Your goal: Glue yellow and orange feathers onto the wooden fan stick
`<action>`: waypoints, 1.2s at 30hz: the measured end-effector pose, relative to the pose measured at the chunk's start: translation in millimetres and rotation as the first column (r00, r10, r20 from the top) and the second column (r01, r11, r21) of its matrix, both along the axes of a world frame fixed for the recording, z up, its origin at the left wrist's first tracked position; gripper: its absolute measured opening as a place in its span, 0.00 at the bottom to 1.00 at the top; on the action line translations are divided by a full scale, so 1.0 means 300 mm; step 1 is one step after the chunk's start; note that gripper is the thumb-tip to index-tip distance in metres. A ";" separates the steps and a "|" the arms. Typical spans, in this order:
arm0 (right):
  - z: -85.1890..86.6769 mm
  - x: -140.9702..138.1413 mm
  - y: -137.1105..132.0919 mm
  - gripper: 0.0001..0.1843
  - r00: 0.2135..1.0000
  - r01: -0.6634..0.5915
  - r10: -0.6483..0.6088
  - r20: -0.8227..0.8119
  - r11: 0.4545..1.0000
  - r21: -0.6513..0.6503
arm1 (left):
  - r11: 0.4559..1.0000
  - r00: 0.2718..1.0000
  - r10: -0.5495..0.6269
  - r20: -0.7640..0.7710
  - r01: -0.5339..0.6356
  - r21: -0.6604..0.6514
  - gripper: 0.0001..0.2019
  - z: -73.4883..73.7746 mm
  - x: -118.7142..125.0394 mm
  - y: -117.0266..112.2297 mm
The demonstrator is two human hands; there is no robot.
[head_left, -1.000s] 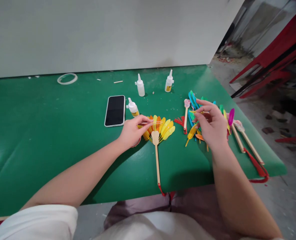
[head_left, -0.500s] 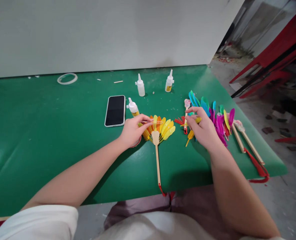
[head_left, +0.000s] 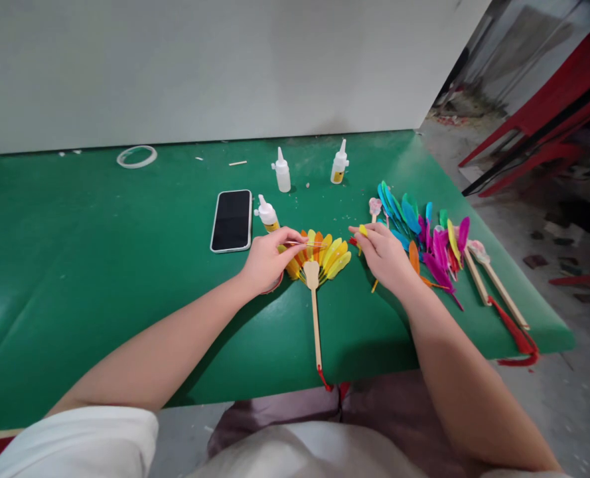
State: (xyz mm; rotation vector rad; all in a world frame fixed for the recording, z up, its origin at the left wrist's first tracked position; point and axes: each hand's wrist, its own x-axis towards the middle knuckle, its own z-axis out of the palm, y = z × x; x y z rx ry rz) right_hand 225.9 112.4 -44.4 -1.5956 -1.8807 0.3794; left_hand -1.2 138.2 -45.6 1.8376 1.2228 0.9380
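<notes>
A feather fan (head_left: pixel 311 273) with a wooden handle lies in front of me, yellow and orange feathers spread from its head. My left hand (head_left: pixel 269 260) is closed over the fan's left side, pinching a thin, straight stick (head_left: pixel 315 245) that points right across the feathers. It hides some of the leftmost feathers. To the right of the fan, my right hand (head_left: pixel 381 255) pinches a small yellow feather (head_left: pixel 363 230) between thumb and fingers. Beneath and behind that hand lie loose feathers (head_left: pixel 439 249) in blue, green, magenta and orange, partly covered by it.
Several white glue bottles (head_left: pixel 283 174) stand beyond the fan. A phone (head_left: pixel 231 221) lies to the left, with a roll of clear tape (head_left: pixel 136 157) farther back. Wooden handles (head_left: pixel 498 289) with a red tassel (head_left: pixel 521 342) rest near the green table's (head_left: pixel 100 265) right edge.
My right hand has moved left, toward the fan, with the yellow feather between its fingers. An orange feather behind it has come into sight. My left hand has stayed over the fan.
</notes>
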 end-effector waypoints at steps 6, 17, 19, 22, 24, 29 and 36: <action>0.022 0.023 -0.007 0.20 0.991 0.130 -0.126 0.042 0.984 -0.122 | 1.000 1.000 0.004 0.001 -0.004 0.006 0.05 0.001 0.002 0.000; -0.033 -0.036 -0.012 0.12 0.922 -0.049 -0.018 -0.388 0.986 -0.161 | 1.000 1.000 -0.001 0.001 0.001 0.022 0.05 0.002 0.003 0.004; -0.043 -0.037 -0.010 0.12 0.943 -0.047 -0.005 -0.333 0.988 -0.146 | 1.000 1.000 0.000 -0.002 0.000 0.024 0.05 0.002 0.003 0.005; -0.048 -0.036 -0.009 0.12 0.959 -0.047 0.009 -0.285 0.991 -0.128 | 1.000 1.000 0.004 -0.013 -0.004 0.021 0.05 0.003 0.003 0.006; -0.047 -0.037 -0.009 0.12 0.964 -0.047 0.014 -0.266 0.992 -0.115 | 1.000 1.000 0.007 -0.020 -0.007 0.018 0.05 0.005 0.003 0.006; -0.038 -0.042 -0.010 0.12 0.977 -0.057 0.034 -0.212 0.993 -0.099 | 1.000 1.000 0.008 -0.017 -0.008 0.014 0.05 0.007 0.006 0.005; -0.033 -0.045 -0.009 0.11 0.990 -0.053 0.043 -0.133 0.996 -0.069 | 1.000 1.000 -0.006 0.008 0.006 0.008 0.05 0.000 0.007 0.006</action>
